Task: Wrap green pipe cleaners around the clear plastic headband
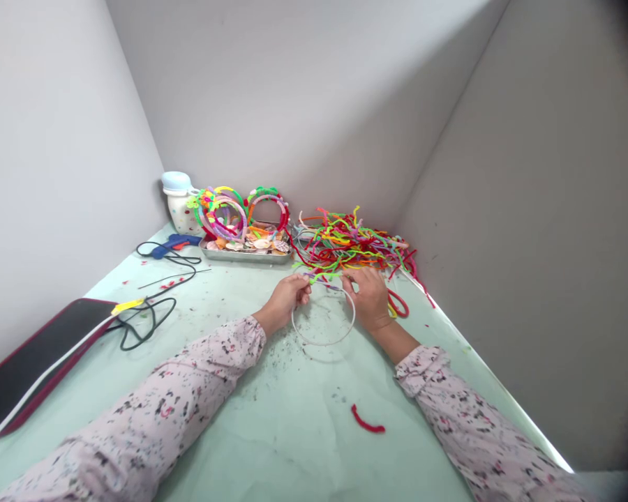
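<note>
Both hands hold a thin white headband point(322, 339) over the pale green table point(272, 432). My left hand point(287, 298) is closed on the band's upper left end, where a purple and green pipe cleaner point(322, 280) is wound on. My right hand point(367, 296) is closed on the upper right part and pinches that pipe cleaner. Just behind the hands lies a tangled heap of coloured pipe cleaners point(353, 244).
A metal tray point(241, 255) with decorated headbands point(235, 209) and small ornaments stands at the back, beside a white jar point(181, 202). A blue glue gun point(172, 244) with black cord lies left. A dark pad point(36, 355) sits at the left edge. A red pipe-cleaner scrap point(367, 420) lies near.
</note>
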A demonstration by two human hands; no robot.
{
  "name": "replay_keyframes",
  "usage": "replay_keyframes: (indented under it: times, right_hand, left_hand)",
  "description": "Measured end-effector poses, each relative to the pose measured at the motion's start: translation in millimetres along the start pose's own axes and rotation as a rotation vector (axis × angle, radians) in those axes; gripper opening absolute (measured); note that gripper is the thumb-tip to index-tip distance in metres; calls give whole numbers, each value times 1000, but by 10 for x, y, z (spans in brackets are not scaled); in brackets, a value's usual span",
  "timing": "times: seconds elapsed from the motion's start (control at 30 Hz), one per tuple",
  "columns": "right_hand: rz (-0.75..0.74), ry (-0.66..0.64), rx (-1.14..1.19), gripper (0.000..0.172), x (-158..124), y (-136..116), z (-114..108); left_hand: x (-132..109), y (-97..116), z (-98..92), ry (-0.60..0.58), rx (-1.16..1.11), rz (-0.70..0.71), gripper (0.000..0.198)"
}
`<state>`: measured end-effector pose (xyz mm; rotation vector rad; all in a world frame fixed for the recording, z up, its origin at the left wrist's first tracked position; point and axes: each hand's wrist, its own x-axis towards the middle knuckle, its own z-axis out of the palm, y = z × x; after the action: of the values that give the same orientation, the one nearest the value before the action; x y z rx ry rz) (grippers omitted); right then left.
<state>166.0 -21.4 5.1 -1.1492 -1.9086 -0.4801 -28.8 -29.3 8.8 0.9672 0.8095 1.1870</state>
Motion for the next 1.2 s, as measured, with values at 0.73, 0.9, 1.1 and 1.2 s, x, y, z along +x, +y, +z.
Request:
replay_keyframes:
  times: [0.73,0.9,1.1,1.2]
  right_hand:
    - [448,-513,792,31,12,-265,-32]
    - [569,-578,1002,29,34,-284,8]
    - [635,-484,1062,22,48,-344,-9]
    - [632,-491,1068,23,34,-323,6]
  left_hand:
    - [-34,-14,26,-14,205,30,18]
    - [-47,-14,35,-51,225,58,18]
    - [-40,-26,14,-77,262,66,19]
    - [-49,-29,18,-106,297,85,20]
